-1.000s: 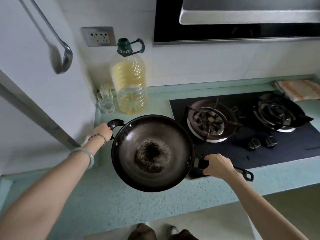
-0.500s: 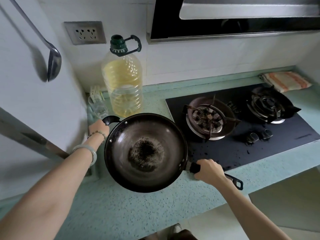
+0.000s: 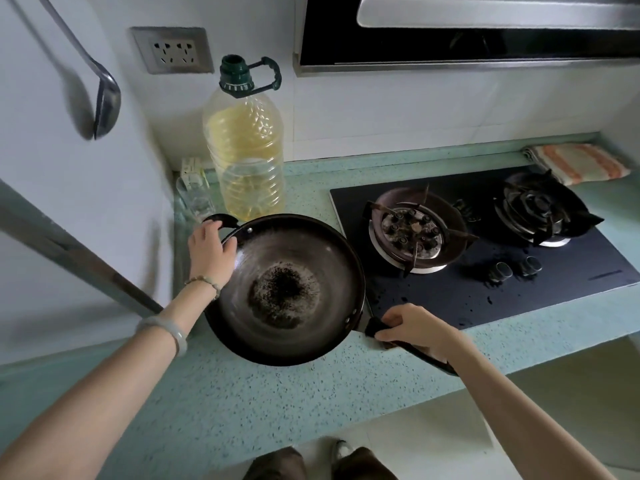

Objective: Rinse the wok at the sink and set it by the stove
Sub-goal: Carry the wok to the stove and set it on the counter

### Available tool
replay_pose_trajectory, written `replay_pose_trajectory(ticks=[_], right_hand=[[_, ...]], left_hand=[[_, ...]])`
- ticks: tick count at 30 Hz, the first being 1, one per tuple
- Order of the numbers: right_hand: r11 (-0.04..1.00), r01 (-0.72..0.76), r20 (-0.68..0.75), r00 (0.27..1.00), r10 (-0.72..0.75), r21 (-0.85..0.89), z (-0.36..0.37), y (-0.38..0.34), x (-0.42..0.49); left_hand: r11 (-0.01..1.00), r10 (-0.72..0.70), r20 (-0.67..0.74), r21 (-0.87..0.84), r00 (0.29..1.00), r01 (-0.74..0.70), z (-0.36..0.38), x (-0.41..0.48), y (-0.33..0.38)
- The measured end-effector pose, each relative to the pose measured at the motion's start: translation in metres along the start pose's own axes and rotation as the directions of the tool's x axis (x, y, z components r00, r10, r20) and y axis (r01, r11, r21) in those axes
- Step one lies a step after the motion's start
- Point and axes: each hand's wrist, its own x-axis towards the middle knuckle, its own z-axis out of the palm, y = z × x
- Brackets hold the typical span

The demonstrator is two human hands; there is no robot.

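Your left hand [image 3: 210, 252] reaches forward from lower left, fingers curled over the small loop handle [image 3: 221, 219] of the wok [image 3: 287, 289]; a bead bracelet [image 3: 204, 283] and a pale bangle [image 3: 169, 332] sit on that wrist; your right hand [image 3: 417, 327] enters from lower right, knuckles up, fingers wrapped round the long handle [image 3: 373, 328]; both forearms bare.

A home kitchen, seen from beside the counter.
A two-burner gas stove [image 3: 450, 299] is sitting in a speckled green countertop [image 3: 242, 403] under a range hood [image 3: 450, 39], a big bottle of cooking oil [image 3: 246, 150] is standing by the wall, and a metal ladle [image 3: 105, 105] is hanging on the left.
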Motion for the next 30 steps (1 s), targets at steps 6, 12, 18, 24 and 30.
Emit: replay_pose_trajectory(ticks=[6, 12, 18, 24, 30], right_hand=[[0.99, 0.068, 0.168, 0.985, -0.047, -0.123, -0.028, 0.026, -0.008], [0.981, 0.175, 0.201, 0.967, -0.155, -0.087, -0.038, 0.047, -0.024], [0.98, 0.195, 0.215, 0.959, -0.183, -0.035, -0.046, 0.063, -0.03], [0.969, 0.249, 0.191, 0.951, -0.244, -0.002, -0.043, 0.066, -0.035], [0.97, 0.242, 0.287, 0.93, -0.231, -0.004, -0.028, 0.059, -0.034]], left_hand=[[0.844, 0.125, 0.294, -0.534, 0.947, 0.055, 0.011, -0.133, 0.082], [0.446, -0.11, 0.754, -0.545, 0.648, 0.71, 0.076, -0.226, 0.137], [0.002, -0.195, 0.85, -0.499, 0.49, 0.866, 0.112, -0.247, 0.165], [-0.34, -0.152, 0.824, -0.562, 0.546, 0.754, 0.109, -0.257, 0.187], [-0.318, -0.249, 0.803, -0.596, 0.542, 0.738, 0.105, -0.264, 0.172]])
